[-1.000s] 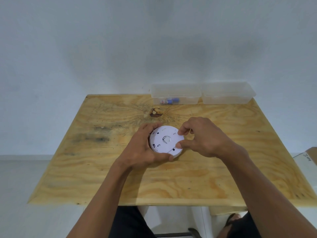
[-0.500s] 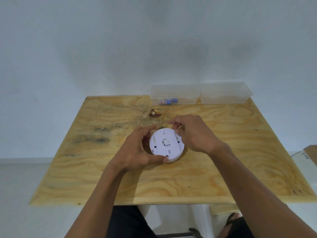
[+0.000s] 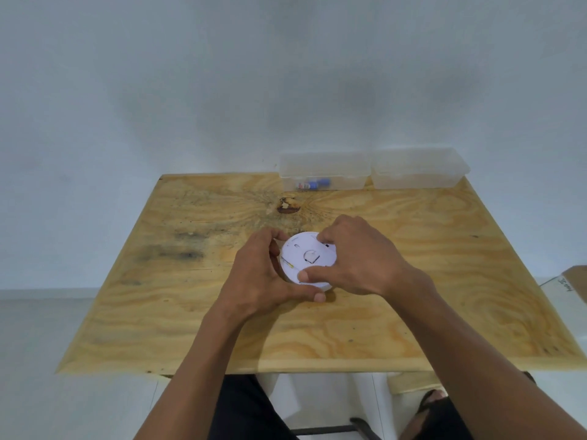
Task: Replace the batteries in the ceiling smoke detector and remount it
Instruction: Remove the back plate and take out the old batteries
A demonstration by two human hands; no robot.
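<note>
A round white smoke detector (image 3: 306,255) lies back side up on the plywood table (image 3: 413,281), near its middle. My left hand (image 3: 263,277) cups its left and near rim, thumb under the front edge. My right hand (image 3: 359,258) grips it from the right, thumb on the near top face and fingertips on the far rim. Small batteries (image 3: 313,185) with blue ends lie in the left clear plastic box (image 3: 324,169) at the table's back edge.
A second clear plastic box (image 3: 419,168) stands to the right of the first, with nothing visible inside. A dark knot (image 3: 287,207) marks the wood behind the detector. A cardboard box corner (image 3: 575,281) shows at the right, off the table. A white wall rises behind.
My right hand has come down from the detector's far rim and now grips it with thumb on the near face. The detector has turned a little between my hands.
</note>
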